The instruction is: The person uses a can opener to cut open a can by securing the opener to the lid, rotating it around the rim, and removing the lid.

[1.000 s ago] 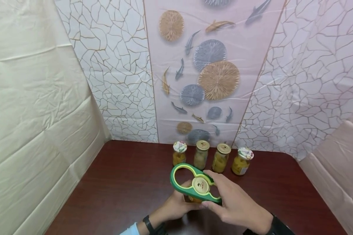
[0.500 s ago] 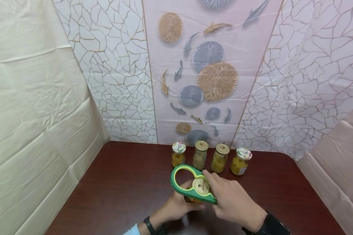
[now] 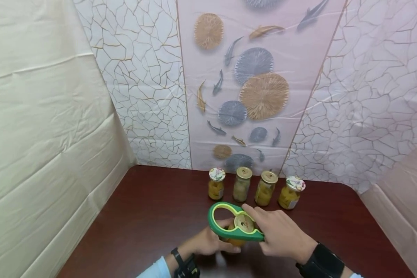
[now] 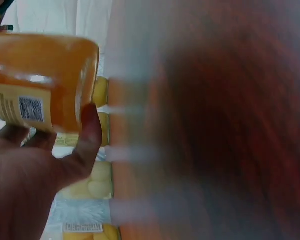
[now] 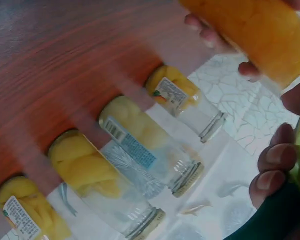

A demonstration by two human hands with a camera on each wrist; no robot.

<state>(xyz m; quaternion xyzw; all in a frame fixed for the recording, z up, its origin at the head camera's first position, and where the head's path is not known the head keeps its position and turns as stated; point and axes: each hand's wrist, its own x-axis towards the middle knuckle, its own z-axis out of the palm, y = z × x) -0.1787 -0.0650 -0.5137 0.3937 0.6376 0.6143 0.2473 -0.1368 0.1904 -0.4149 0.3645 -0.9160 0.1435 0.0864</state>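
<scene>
In the head view my left hand holds a glass jar with orange contents, its fingers wrapped around the side. The left wrist view shows the jar with a pale label and a square code, its base slightly off the table. A green jar opener with a yellow-green inner edge lies around the jar's gold lid. My right hand grips the opener's right end and covers part of it; its thumb is hidden in the head view. In the right wrist view the opener shows only partly.
Several jars stand in a row at the back of the dark red table: a white-lidded jar, a gold-lidded pale jar, a gold-lidded yellow jar and another white-lidded one. A patterned cloth hangs behind.
My right hand has shifted its hold on the opener's right end; its thumb, seen at the near edge earlier, is now hidden. The head view has swung slightly. The left hand keeps holding the jar.
</scene>
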